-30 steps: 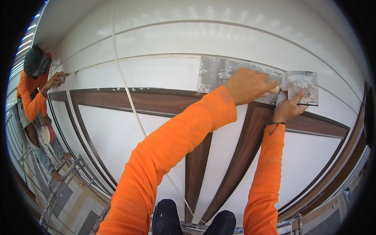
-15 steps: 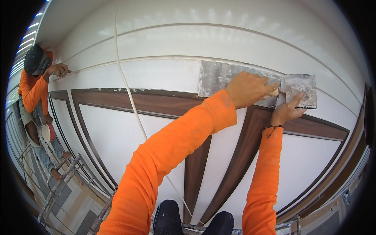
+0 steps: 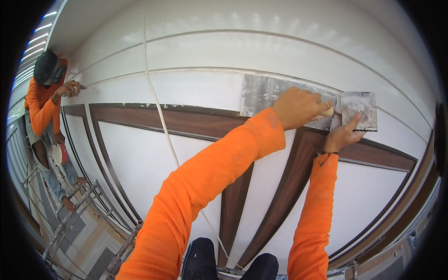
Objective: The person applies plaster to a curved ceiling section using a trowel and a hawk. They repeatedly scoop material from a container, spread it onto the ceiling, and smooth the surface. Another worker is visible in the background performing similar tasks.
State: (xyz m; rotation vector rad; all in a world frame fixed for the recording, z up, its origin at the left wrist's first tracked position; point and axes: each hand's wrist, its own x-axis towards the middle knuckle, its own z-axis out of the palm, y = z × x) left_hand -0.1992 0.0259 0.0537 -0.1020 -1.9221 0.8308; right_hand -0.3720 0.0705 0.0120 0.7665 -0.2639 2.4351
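Note:
My left hand (image 3: pixel 301 107) is closed around the pale handle of a long flat plastering trowel (image 3: pixel 261 93). The trowel's grey, white-smeared blade lies along the white wall just above the dark brown trim. Close beside its right end, my right hand (image 3: pixel 343 136) grips a small square metal putty plate (image 3: pixel 358 105) from below, its face coated with whitish paste. The plate's edge is right by the trowel's end; whether they touch I cannot tell.
A white cable (image 3: pixel 158 102) hangs across the wall in front of me. At left, a co-worker in orange (image 3: pixel 42 100) works at the wall on metal scaffolding (image 3: pixel 70 219), with a red-and-white round container (image 3: pixel 59 154) in one hand. Brown moulding (image 3: pixel 177 120) frames white panels.
The view has shifted slightly, so the wall and cable sit a little further right. Both hands keep their grips, trowel and plate side by side. The co-worker's raised hand has moved slightly.

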